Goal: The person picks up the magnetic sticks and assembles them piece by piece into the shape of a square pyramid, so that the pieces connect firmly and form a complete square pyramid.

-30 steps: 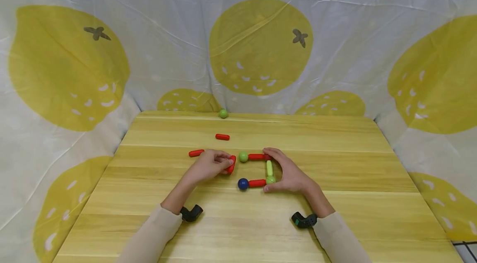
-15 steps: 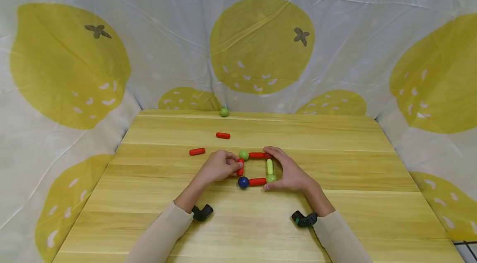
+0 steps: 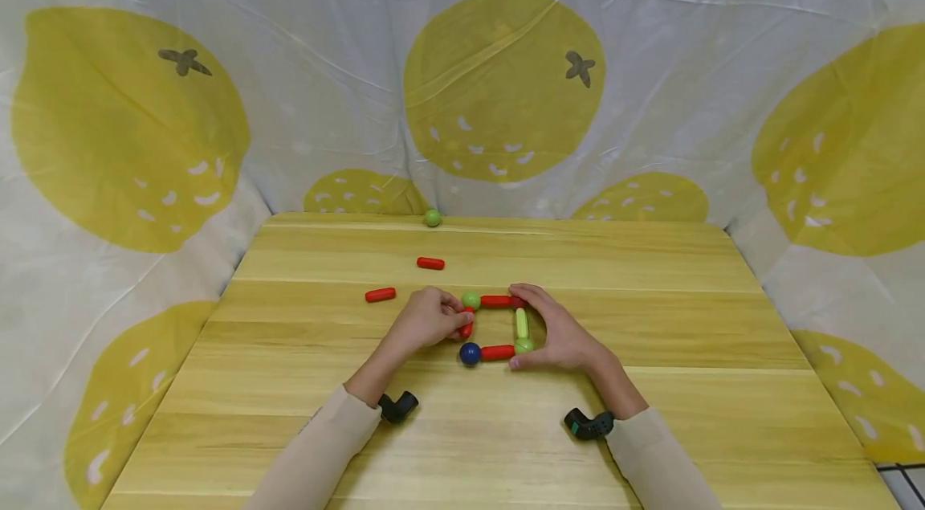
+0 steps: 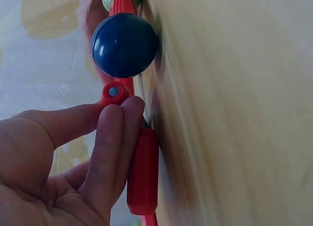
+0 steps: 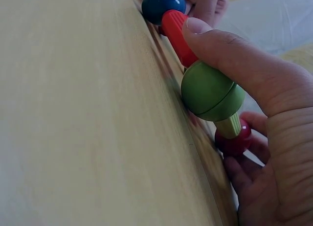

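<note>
My left hand [image 3: 426, 319] pinches a red magnetic rod [image 3: 466, 325] between thumb and fingers. In the left wrist view, the metal dot on the rod's end [image 4: 113, 92] shows just below the blue ball [image 4: 124, 45]. The rod's far end is right at a green ball [image 3: 471, 300]. My right hand [image 3: 560, 337] spans the right side of a rod-and-ball frame. Its thumb lies along the near red rod [image 5: 177, 35] and the green corner ball [image 5: 208, 91]; its fingers curl behind the dark red ball [image 5: 234, 139]. A yellow-green rod [image 3: 522, 323] joins those two balls.
Two loose red rods lie beyond my left hand: one at the left [image 3: 380, 295], another farther back [image 3: 430, 263]. A green ball [image 3: 432, 218] sits at the wooden table's [image 3: 650, 438] back edge, before a lemon-print curtain [image 3: 347, 92].
My left hand has moved right, bringing the red rod to the left side of the frame, between the green and blue balls. The right hand has stayed in place.
</note>
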Demonstrator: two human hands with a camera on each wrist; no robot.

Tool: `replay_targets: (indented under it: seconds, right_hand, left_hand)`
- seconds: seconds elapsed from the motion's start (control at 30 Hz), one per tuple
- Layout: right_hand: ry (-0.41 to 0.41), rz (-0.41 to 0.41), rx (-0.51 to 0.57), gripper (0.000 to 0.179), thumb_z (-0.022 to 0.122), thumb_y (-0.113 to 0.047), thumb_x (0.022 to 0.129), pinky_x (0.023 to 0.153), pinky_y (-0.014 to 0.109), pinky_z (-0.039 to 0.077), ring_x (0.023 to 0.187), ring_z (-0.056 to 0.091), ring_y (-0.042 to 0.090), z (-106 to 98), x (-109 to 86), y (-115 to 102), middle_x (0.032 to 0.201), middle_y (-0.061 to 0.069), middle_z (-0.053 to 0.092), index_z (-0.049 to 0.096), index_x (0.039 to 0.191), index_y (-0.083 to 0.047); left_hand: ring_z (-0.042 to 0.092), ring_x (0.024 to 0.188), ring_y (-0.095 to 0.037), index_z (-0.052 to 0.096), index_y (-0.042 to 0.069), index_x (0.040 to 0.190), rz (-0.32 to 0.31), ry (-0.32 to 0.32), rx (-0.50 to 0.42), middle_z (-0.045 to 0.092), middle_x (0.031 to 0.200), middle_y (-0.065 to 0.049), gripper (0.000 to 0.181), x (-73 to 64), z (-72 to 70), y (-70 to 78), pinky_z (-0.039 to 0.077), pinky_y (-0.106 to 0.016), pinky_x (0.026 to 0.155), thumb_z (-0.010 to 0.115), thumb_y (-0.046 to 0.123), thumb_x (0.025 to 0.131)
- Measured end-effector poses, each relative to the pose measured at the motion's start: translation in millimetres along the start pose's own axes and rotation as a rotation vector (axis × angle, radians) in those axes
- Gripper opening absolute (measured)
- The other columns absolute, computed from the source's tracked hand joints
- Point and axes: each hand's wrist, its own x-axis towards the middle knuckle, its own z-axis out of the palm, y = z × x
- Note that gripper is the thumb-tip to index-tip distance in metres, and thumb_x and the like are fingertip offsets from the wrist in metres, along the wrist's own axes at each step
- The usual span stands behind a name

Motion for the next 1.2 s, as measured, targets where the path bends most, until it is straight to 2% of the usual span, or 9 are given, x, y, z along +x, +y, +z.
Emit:
replay_targets:
  seconds: [0.1, 0.17, 0.27, 0.33, 0.43, 0.57, 0.7, 1.03, 1.2]
  right_hand:
    - [0.004, 0.004, 0.016, 0.119, 0.094, -0.056, 0.066, 0.123, 0.059, 0.030, 0.154, 0.030, 0.026, 1, -0.1, 0, 0.167, -0.001, 0.028, 0.033, 0.161, -0.018]
    - [0.034, -0.014, 0.006, 0.113, 0.095, -0.054, 0.067, 0.121, 0.061, 0.031, 0.153, 0.030, 0.027, 2, -1.6, 0, 0.166, 0.001, 0.030, 0.039, 0.158, -0.017]
    - [0.097, -0.079, -0.023, 0.088, 0.093, -0.049, 0.071, 0.116, 0.059, 0.038, 0.145, 0.039, 0.024, 4, -4.4, -7, 0.156, 0.003, 0.044, 0.057, 0.144, -0.016]
    - [0.128, -0.149, -0.061, 0.066, 0.091, -0.046, 0.076, 0.109, 0.054, 0.044, 0.134, 0.047, 0.021, 6, -5.1, -14, 0.141, 0.000, 0.058, 0.068, 0.130, -0.016]
    - [0.096, -0.258, -0.096, 0.041, 0.088, -0.040, 0.082, 0.102, 0.044, 0.049, 0.118, 0.055, 0.014, 11, -2.3, -23, 0.119, -0.006, 0.067, 0.075, 0.114, -0.019]
    - [0.032, -0.343, -0.168, 0.026, 0.086, -0.035, 0.085, 0.096, 0.033, 0.050, 0.105, 0.060, 0.006, 21, 3.1, -27, 0.106, -0.015, 0.070, 0.076, 0.107, -0.026]
    - [0.052, -0.355, -0.200, 0.020, 0.087, -0.034, 0.084, 0.091, 0.031, 0.051, 0.098, 0.061, 0.003, 28, 6.8, -27, 0.099, -0.018, 0.071, 0.078, 0.102, -0.028]
    - [0.088, -0.294, -0.185, 0.020, 0.086, -0.034, 0.085, 0.091, 0.032, 0.051, 0.097, 0.062, 0.004, 29, 7.6, -31, 0.098, -0.016, 0.072, 0.078, 0.100, -0.026]
    - [0.101, -0.276, -0.131, 0.033, 0.089, -0.036, 0.082, 0.094, 0.034, 0.052, 0.105, 0.060, 0.007, 25, 6.9, -31, 0.108, -0.012, 0.070, 0.076, 0.108, -0.020]
  left_hand:
    - [0.075, 0.071, -0.018, 0.075, 0.005, 0.103, 0.001, 0.003, -0.007, 0.076, 0.077, 0.000, 0.023, 0.2, 0.0, -1.8, 0.056, -0.027, 0.062, 0.078, 0.025, 0.094]
    - [0.075, 0.070, -0.018, 0.075, 0.005, 0.104, 0.007, -0.002, -0.017, 0.076, 0.077, 0.000, 0.024, 0.7, 0.6, -4.1, 0.057, -0.027, 0.063, 0.078, 0.026, 0.093]
    - [0.075, 0.070, -0.018, 0.075, 0.005, 0.105, 0.014, -0.013, -0.032, 0.077, 0.078, 0.000, 0.026, 1.4, 1.5, -7.2, 0.058, -0.028, 0.063, 0.079, 0.028, 0.093]
    - [0.075, 0.069, -0.017, 0.075, 0.005, 0.105, 0.016, -0.017, -0.045, 0.077, 0.078, 0.000, 0.026, 1.7, 2.0, -8.4, 0.059, -0.029, 0.063, 0.079, 0.028, 0.093]
    - [0.075, 0.069, -0.017, 0.074, 0.006, 0.103, 0.016, -0.016, -0.062, 0.077, 0.079, 0.000, 0.025, 1.7, 1.9, -8.9, 0.059, -0.029, 0.062, 0.080, 0.028, 0.092]
    - [0.075, 0.069, -0.015, 0.072, 0.008, 0.101, 0.014, -0.022, -0.071, 0.078, 0.080, 0.000, 0.024, 1.2, 1.7, -10.6, 0.057, -0.028, 0.061, 0.081, 0.028, 0.091]
    - [0.075, 0.068, -0.015, 0.071, 0.009, 0.101, 0.008, -0.017, -0.055, 0.077, 0.080, 0.001, 0.025, -0.4, 1.6, -12.2, 0.056, -0.027, 0.060, 0.081, 0.029, 0.090]
    - [0.075, 0.067, -0.017, 0.070, 0.007, 0.101, 0.027, 0.003, -0.081, 0.077, 0.080, -0.002, 0.025, 0.1, 4.7, -8.8, 0.061, -0.029, 0.061, 0.082, 0.026, 0.090]
    - [0.075, 0.067, -0.016, 0.070, 0.007, 0.101, 0.023, 0.015, -0.077, 0.077, 0.081, -0.003, 0.024, -0.4, 5.1, -8.5, 0.060, -0.028, 0.060, 0.082, 0.026, 0.090]
